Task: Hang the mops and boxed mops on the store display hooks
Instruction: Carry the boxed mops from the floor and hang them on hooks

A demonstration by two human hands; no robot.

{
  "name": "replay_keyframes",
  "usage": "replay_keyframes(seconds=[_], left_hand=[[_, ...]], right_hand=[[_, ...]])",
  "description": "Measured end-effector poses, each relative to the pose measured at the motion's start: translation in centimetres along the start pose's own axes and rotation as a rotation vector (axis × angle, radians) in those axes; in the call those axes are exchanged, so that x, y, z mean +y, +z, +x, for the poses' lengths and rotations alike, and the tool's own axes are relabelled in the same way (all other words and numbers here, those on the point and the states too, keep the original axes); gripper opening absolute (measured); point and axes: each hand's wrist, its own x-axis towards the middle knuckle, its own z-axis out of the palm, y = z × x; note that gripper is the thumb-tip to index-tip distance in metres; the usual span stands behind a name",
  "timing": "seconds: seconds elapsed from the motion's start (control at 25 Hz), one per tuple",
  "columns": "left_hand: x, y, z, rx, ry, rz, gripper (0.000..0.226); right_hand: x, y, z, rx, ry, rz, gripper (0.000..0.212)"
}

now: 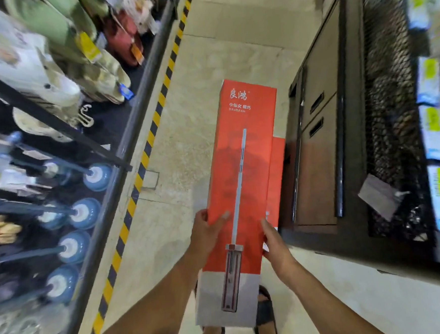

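Observation:
A long boxed mop (242,165), orange-red with a grey bottom band and a mop picture on its face, is held up lengthwise over the aisle floor. My left hand (205,234) grips its left edge, thumb laid on the front. My right hand (274,241) grips its right edge at about the same height. A second orange box (280,178) shows just behind the first on the right, partly hidden. Mops with blue round heads (80,212) hang in rows on the display at the left.
A shelf rack (122,137) with a yellow-black striped floor edge runs along the left. A dark wooden cabinet (321,132) and a black mesh display panel (391,116) with packaged goods stand on the right. My sandalled feet (264,313) are below the box on the beige floor.

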Motion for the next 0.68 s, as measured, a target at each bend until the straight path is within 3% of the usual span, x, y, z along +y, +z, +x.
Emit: replay_keyframes(seconds=[0.08, 0.16, 0.36, 0.68], left_hand=[[3.1, -2.2, -3.9, 0.048, 0.03, -0.053, 0.062], [5.5, -4.2, -7.9, 0.089, 0.061, -0.097, 0.068], [8.5, -8.1, -16.7, 0.194, 0.167, -0.182, 0.052], [7.2, -10.7, -28.9, 0.382, 0.319, -0.393, 0.051]], right_hand=[[-2.6, 1.1, -5.1, -0.085, -0.039, -0.058, 0.045], [-4.4, 1.7, -9.6, -0.166, -0.1, -0.106, 0.057], [-9.3, 2.2, -16.6, -0.277, -0.21, -0.34, 0.036], [-17.4, 9.8, -24.8, -0.518, -0.517, -0.418, 0.075]])
